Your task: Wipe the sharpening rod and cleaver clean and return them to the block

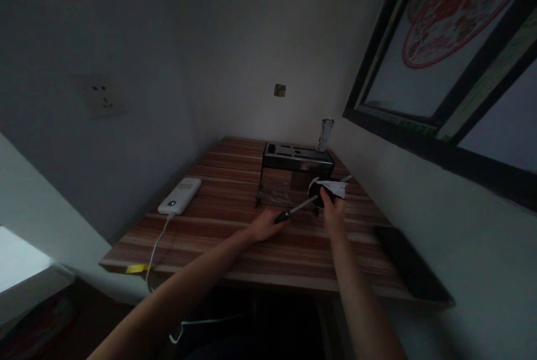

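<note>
My left hand (265,226) is closed around the black handle of a sharpening steel (304,204), a thin grey rod slanting up to the right. In my right hand (333,210) is a black-and-white cloth (335,188), gripped around the rod's far part. The rod's tip shows beyond the cloth. Just behind both hands stands a knife rack (298,154) with a slotted dark metal top and an open or see-through lower part. The cloth overlaps the rack's right front corner in view, and I cannot tell whether they touch.
A wood-patterned table (210,237) fills the corner between walls. To the left lies a white power bank (180,195) with a cable (157,242) running over the front edge. A black flat device (413,262) lies at the right edge. A foil-like cup (324,135) stands behind the rack.
</note>
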Demonstrator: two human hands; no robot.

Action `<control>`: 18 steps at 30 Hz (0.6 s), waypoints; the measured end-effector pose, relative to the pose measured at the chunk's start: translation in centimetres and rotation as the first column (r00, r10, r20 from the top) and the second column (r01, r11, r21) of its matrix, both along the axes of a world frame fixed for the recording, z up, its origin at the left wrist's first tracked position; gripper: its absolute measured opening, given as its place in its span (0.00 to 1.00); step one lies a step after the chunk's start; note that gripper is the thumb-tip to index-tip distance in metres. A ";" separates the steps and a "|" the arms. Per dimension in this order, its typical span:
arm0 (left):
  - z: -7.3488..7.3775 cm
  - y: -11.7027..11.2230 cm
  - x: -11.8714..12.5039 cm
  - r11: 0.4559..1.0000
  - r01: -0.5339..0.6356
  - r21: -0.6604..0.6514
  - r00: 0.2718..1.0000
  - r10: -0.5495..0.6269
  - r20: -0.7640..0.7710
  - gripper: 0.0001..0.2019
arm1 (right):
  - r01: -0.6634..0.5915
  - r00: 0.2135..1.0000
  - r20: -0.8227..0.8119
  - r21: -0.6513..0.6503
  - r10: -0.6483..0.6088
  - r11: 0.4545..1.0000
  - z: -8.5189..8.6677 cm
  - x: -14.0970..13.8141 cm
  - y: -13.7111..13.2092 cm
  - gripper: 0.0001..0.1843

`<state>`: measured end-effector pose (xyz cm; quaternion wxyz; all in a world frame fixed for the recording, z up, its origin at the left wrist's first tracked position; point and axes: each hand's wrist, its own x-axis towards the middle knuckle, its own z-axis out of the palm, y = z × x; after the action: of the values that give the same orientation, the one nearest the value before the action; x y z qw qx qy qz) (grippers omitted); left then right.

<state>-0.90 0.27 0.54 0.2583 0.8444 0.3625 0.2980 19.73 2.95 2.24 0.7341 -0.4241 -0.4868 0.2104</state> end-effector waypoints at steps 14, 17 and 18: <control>-0.2 -0.2 -0.1 0.999 0.031 0.007 0.993 -0.030 -0.116 0.10 | 0.321 0.904 -0.311 0.039 -0.293 0.946 1.0 2.6 0.4 0.20; -0.2 -0.2 -0.1 0.999 0.038 -0.002 0.994 -0.038 -0.102 0.09 | 0.306 0.913 -0.303 0.061 -0.275 0.950 0.9 2.6 0.5 0.19; -0.3 -0.2 -0.1 0.999 0.040 -0.004 0.994 -0.040 -0.103 0.09 | 0.300 0.914 -0.305 0.064 -0.267 0.952 0.8 2.6 0.5 0.19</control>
<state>-0.99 0.07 0.27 0.2463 0.8654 0.3587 0.2486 22.33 3.43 3.08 0.8429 -0.4134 -0.3168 0.1352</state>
